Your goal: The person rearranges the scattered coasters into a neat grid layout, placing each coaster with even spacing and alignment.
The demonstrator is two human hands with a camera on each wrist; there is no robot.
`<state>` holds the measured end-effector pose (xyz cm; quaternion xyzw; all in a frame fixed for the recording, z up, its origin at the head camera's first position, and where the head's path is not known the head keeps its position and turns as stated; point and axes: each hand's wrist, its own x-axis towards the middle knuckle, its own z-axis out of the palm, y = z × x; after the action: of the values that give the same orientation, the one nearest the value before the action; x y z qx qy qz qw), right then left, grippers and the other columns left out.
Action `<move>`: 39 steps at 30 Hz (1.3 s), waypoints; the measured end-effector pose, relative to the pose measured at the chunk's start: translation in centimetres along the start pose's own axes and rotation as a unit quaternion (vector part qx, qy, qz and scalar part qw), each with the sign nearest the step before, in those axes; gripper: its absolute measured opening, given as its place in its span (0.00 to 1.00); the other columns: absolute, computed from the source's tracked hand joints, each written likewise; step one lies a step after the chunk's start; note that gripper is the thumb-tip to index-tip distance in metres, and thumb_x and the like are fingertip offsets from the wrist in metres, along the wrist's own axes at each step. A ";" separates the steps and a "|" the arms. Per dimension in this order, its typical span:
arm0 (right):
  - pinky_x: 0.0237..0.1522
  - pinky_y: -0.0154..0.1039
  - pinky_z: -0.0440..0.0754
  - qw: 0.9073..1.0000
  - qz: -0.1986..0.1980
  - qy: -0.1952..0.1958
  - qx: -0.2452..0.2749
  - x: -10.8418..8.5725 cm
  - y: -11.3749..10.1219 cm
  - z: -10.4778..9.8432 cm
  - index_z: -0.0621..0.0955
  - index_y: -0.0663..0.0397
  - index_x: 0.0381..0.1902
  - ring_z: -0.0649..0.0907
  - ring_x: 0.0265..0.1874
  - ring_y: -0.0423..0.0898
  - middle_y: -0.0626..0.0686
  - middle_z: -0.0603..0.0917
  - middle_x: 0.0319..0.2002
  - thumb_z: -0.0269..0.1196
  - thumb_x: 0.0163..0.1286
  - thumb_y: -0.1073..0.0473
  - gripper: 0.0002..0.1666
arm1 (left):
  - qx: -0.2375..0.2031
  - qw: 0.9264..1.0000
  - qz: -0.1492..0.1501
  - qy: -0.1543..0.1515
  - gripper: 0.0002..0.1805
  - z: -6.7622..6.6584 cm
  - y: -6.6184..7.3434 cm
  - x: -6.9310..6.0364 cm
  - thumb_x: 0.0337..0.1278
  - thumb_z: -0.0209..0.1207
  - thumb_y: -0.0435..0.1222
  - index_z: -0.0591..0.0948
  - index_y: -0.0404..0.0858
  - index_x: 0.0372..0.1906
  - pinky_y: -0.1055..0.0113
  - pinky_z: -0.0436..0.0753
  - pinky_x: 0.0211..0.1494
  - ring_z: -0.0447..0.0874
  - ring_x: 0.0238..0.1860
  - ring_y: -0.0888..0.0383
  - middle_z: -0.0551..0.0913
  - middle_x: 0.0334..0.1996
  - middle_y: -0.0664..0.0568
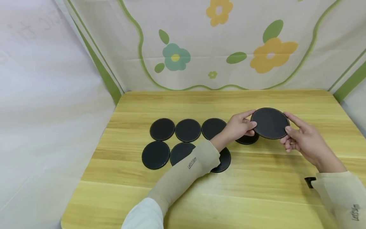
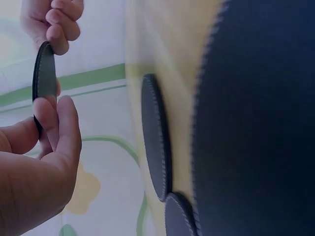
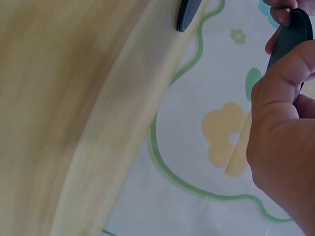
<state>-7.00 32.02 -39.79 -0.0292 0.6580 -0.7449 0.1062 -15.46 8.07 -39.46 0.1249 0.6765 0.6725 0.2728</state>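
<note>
A round black coaster [image 1: 270, 123] with a stitched rim is held above the right part of the table, tilted toward the head camera. My left hand [image 1: 239, 126] pinches its left edge, thumb on the front face. On the opposite edge my right hand [image 1: 307, 140] pinches it between thumb and fingers. The left wrist view shows the held coaster [image 2: 46, 73] nearly edge-on between both hands. Below it on the table lies another black coaster [image 1: 247, 139], partly hidden by the left hand and the held one.
Several more black coasters lie flat in two rows, including a back-row coaster [image 1: 162, 129] and a front-row coaster [image 1: 155, 155]; my left forearm covers some. The wooden table [image 1: 257, 197] meets a flowered cloth [image 1: 200, 76] behind. A small black object [image 1: 310, 182] shows by the right sleeve.
</note>
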 end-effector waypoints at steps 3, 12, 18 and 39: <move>0.20 0.39 0.82 1.000 0.001 -0.006 -0.012 -0.6 0.4 0.5 0.47 0.45 0.83 0.81 0.18 0.49 0.61 0.85 0.25 0.52 0.82 0.61 0.41 | 0.011 1.000 0.002 -0.012 0.32 -0.2 -0.7 -0.9 0.71 0.60 0.30 0.69 0.50 0.76 0.66 0.86 0.38 0.82 0.24 0.56 0.85 0.27 0.47; 0.19 0.40 0.81 0.999 0.022 -0.034 -0.023 -2.8 2.0 1.8 0.44 0.47 0.83 0.81 0.18 0.47 0.62 0.84 0.25 0.48 0.83 0.62 0.40 | 0.038 0.999 -0.008 -0.018 0.34 0.2 -2.4 -4.1 0.72 0.58 0.29 0.64 0.44 0.78 0.60 0.87 0.35 0.84 0.22 0.53 0.86 0.21 0.48; 0.20 0.40 0.82 0.998 0.032 -0.043 -0.026 -3.5 2.7 2.4 0.47 0.44 0.83 0.81 0.19 0.47 0.62 0.84 0.25 0.48 0.83 0.64 0.38 | 0.035 0.999 -0.022 -0.015 0.34 0.4 -3.1 -5.6 0.72 0.58 0.28 0.63 0.43 0.79 0.63 0.87 0.32 0.83 0.19 0.55 0.85 0.19 0.48; 0.19 0.42 0.83 0.979 0.132 -0.042 -0.150 -5.0 4.0 4.0 0.56 0.27 0.79 0.79 0.18 0.43 0.62 0.83 0.25 0.48 0.84 0.58 0.32 | 0.228 0.949 -0.182 -0.115 0.47 0.9 -2.4 -8.4 0.72 0.60 0.36 0.42 0.42 0.83 0.68 0.82 0.24 0.78 0.16 0.57 0.82 0.19 0.48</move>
<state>-0.93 28.62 -42.67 0.0110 0.7555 -0.6152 0.2252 -7.60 4.17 -40.07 0.1349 0.7874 0.4199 0.4308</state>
